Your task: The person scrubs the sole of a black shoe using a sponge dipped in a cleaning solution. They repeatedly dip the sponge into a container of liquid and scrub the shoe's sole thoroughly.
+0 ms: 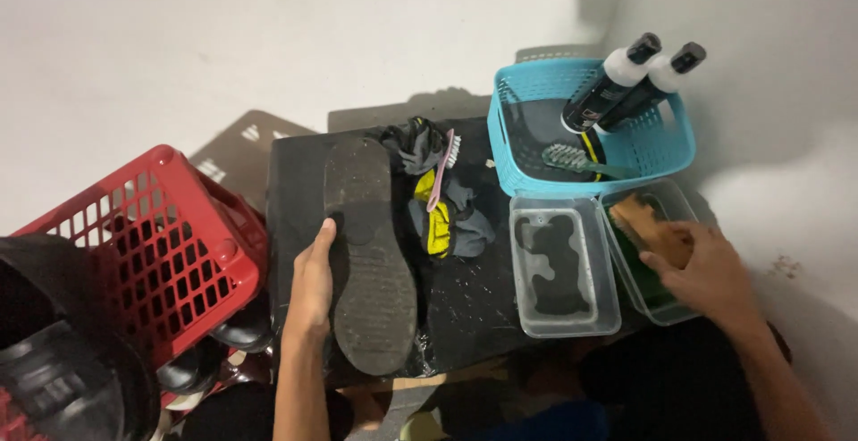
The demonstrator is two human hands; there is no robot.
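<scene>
A home shoe-cleaning corner: a small black table (465, 307) against plain white walls, plastic baskets (590, 128), spray bottles (617, 84), brushes (572, 159) and rinse tubs (563, 267).

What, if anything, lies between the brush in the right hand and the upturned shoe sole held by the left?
One thing: the clear tub of dark liquid sits between the brush under the right hand and the shoe sole held by the left hand.
</scene>
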